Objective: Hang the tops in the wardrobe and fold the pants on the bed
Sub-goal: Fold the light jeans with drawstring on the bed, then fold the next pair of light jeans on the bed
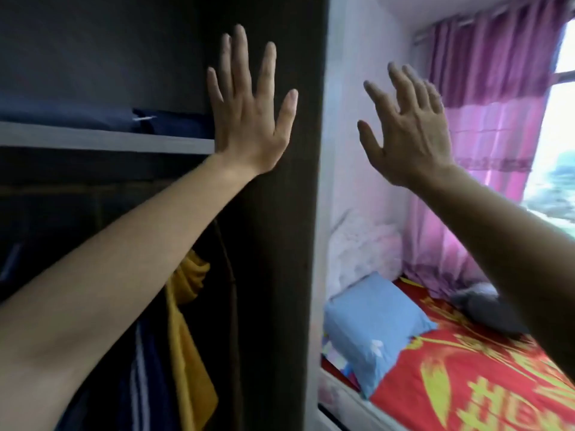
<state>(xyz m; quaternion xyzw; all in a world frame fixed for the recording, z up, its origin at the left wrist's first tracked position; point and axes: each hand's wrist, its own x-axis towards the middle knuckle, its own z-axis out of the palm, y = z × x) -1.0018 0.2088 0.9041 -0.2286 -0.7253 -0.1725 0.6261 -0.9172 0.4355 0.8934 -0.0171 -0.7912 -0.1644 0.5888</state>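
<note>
Both my hands are raised with fingers spread and hold nothing. My left hand (249, 110) is up in front of the dark side panel (280, 244) of the wardrobe. My right hand (410, 129) is up in front of the white wall to the right. Inside the open wardrobe a yellow top (186, 331) and a dark blue striped top (146, 377) hang below my left forearm. The bed (466, 368) with its red and yellow cover lies at the lower right. A grey garment (488, 309) lies on it near the curtain.
A white shelf (102, 138) crosses the wardrobe with dark folded cloth (174, 122) on it. A blue pillow (373, 328) and a white bundle (361, 250) sit at the head of the bed. Pink curtains (485, 119) cover the window at the right.
</note>
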